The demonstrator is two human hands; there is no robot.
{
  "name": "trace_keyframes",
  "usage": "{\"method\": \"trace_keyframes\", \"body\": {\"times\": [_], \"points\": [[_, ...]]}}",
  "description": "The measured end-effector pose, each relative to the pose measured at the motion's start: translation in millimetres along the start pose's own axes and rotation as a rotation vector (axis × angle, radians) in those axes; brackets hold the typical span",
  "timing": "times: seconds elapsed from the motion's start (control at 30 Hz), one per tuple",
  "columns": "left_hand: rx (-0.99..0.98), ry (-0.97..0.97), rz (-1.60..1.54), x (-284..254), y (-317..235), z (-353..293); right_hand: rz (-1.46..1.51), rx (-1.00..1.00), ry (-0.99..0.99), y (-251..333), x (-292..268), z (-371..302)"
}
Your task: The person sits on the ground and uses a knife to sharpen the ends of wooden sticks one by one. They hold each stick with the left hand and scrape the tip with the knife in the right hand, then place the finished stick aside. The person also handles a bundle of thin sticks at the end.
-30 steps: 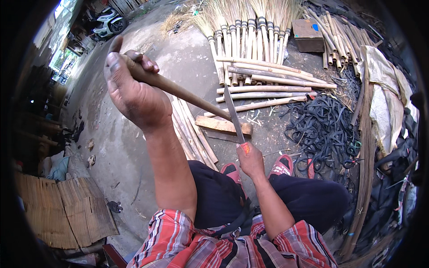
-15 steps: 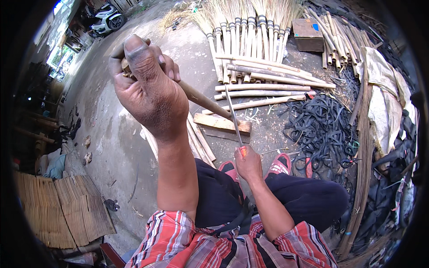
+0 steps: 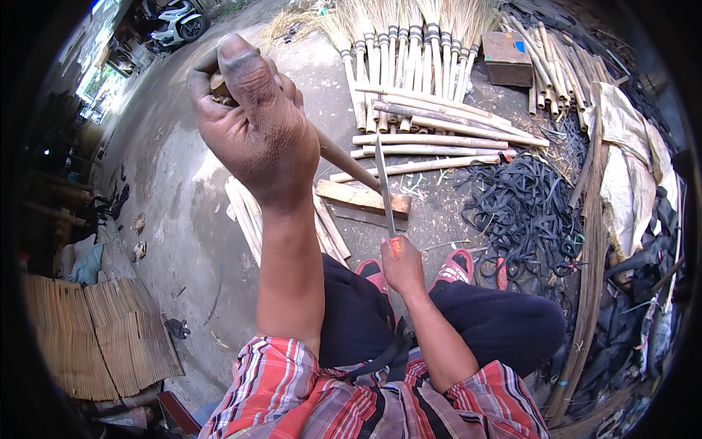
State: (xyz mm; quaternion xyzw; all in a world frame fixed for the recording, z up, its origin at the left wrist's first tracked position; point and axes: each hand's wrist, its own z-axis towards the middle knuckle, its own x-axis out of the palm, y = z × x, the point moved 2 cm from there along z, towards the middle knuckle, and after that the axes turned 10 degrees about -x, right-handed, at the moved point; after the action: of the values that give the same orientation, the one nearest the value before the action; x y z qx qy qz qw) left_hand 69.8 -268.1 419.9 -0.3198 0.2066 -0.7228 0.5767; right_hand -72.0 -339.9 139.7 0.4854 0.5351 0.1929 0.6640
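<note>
The long grey knife blade point(image 3: 385, 183) looks like smooth metal with a dull sheen. The slim brown round stick point(image 3: 345, 159) is matt wood; the pale rectangular block point(image 3: 349, 194), rough wood. The tangled black strips point(image 3: 521, 212) look rubbery, the brown square box point(image 3: 507, 64) matt cardboard.

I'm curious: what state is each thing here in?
Left hand: closed around the stick
Right hand: closed around the knife
Stick: slanting down toward the wood block
Knife: blade bare
Wood block: lying flat
Brooms: laid side by side
Black strips: tangled in a heap
Scooter: standing
</note>
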Motion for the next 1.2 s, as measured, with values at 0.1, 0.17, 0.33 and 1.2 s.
{"method": "trace_keyframes", "body": {"times": [0.1, 0.17, 0.33, 1.2], "points": [[-0.022, -0.034, -0.025, -4.1, 0.4, -0.4, 0.45, 0.233, 0.101, 13.3, -24.4, 2.4], [0.01, -0.054, -0.029, -3.5, 4.5, -1.2, 0.292, -0.133, -0.171, 28.9, -39.2, -2.7], [0.044, -0.068, 0.062, -2.1, 9.2, 0.6, 0.103, -0.337, -0.266, -2.8, -9.2, -10.9], [0.031, -0.111, 0.051, -23.0, 18.6, 14.9, 0.321, -0.265, -0.248, 32.5, -34.1, 6.9]]}}
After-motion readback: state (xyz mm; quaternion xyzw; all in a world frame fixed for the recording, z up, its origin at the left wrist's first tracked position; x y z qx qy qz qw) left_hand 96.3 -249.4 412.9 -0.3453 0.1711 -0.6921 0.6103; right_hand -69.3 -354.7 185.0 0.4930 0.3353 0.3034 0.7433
